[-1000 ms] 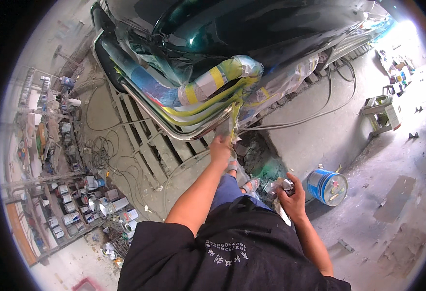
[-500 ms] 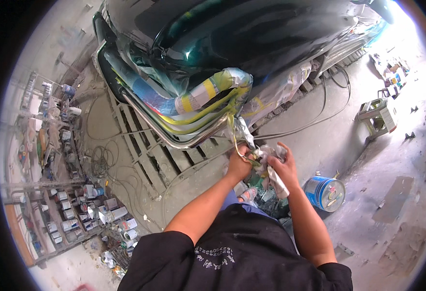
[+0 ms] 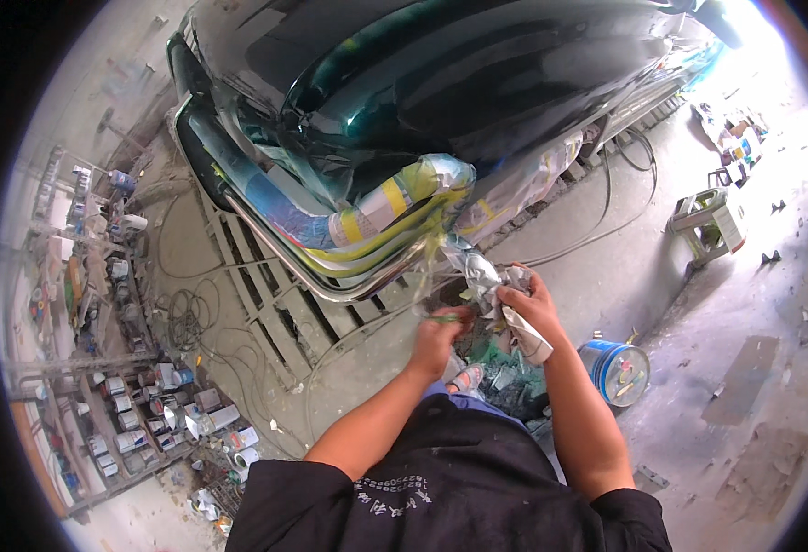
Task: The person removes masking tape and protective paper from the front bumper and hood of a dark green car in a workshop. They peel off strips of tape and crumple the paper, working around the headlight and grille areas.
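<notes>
A dark green vehicle body [image 3: 477, 92] fills the top, with a chrome-trimmed bumper [image 3: 349, 293] at its near corner. Patterned paper with yellow patches [image 3: 367, 210] and yellow-green masking tape [image 3: 367, 256] cover part of the bumper. My right hand [image 3: 537, 308] is closed round crumpled masking paper [image 3: 489, 287], which still hangs from the bumper's corner. To the left of it, my left hand [image 3: 442, 336] pinches a thin green strip of tape [image 3: 445, 318]. A blurred length of tape runs up from near that hand towards the corner.
Crumpled green film [image 3: 505, 373] lies by my foot. On the right are a blue bucket [image 3: 617, 371] and a small stool [image 3: 709, 225]. Slatted floor grating [image 3: 270, 294] and loose hoses [image 3: 188, 317] are at left, beside shelves crowded with paint cans [image 3: 132, 419].
My left hand has moved left and down, away from my right hand, with the tape strip. More of the crumpled paper shows stretched between the bumper's corner and my right hand.
</notes>
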Demonstrator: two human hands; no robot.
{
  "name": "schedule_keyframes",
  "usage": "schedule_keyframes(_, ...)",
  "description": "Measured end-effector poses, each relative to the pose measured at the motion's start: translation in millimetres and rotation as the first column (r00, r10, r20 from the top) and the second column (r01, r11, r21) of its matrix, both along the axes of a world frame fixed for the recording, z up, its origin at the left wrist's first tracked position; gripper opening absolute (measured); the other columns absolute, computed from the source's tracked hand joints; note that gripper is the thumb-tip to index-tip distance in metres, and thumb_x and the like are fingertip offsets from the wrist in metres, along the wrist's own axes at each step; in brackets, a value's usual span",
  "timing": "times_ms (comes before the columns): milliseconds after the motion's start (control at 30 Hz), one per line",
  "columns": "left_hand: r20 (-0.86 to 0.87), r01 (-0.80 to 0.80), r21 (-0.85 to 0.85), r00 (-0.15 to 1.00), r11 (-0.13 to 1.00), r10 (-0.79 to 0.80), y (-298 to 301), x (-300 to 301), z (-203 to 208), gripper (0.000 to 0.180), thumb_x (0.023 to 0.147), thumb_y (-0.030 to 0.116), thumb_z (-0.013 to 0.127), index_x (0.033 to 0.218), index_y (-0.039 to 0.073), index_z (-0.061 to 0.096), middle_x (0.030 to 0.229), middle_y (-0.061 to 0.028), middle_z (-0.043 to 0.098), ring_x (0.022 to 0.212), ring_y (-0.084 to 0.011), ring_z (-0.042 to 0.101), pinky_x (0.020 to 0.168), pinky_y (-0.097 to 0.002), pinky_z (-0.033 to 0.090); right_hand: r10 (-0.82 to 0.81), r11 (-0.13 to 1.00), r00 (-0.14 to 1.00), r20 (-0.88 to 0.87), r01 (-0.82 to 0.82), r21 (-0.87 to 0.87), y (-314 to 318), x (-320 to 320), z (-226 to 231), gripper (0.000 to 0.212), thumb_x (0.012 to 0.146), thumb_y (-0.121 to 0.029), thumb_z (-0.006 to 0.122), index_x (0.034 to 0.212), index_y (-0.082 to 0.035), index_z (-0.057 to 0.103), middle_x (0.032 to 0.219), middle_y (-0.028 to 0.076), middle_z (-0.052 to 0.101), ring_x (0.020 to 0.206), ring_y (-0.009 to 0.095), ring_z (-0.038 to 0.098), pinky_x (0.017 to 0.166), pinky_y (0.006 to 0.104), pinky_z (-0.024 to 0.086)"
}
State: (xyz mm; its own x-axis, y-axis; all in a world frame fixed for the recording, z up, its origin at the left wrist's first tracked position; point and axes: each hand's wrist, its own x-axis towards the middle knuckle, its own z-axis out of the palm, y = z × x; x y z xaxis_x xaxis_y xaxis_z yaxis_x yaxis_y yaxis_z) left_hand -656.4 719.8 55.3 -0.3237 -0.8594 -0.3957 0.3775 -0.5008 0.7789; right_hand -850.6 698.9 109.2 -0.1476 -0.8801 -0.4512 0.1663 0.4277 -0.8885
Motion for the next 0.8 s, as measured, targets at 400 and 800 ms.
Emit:
schedule_keyframes(400, -0.249, -0.34, 0.21, 0.888, 0.917, 0.387, -73, 31, 23, 0.023, 0.089, 0.017, 0.052, 0.107, 0.005, 0.057, 0.102, -0.0071, 0.065, 0.097, -0.0222, 0.059, 0.085, -0.0391, 0.048, 0.004, 0.999, 0.99, -0.137, -0.012, -0.052, 16, -13, 51, 0.067, 0.077, -0.014, 0.071, 0.135, -0.003, 0.04, 0.103, 0.009, 0.059, 0.09, 0.015, 0.057, 0.08, 0.028, 0.047)
schedule_keyframes(800, -0.361, -0.231, 0.476, 0.829, 0.848, 0.428, -123, -6, 21, 0.01, 0.09, 0.015, 0.053, 0.09, 0.006, 0.057, 0.057, 0.0026, 0.037, 0.048, -0.0093, 0.036, 0.046, -0.0232, 0.031, -0.094, 0.994, 0.978, -0.186, 0.083, -0.066, 54, -31, 66, 0.068, 0.075, -0.012, 0.072, 0.134, -0.002, 0.042, 0.1, 0.009, 0.061, 0.086, 0.016, 0.058, 0.078, 0.0288, 0.048)
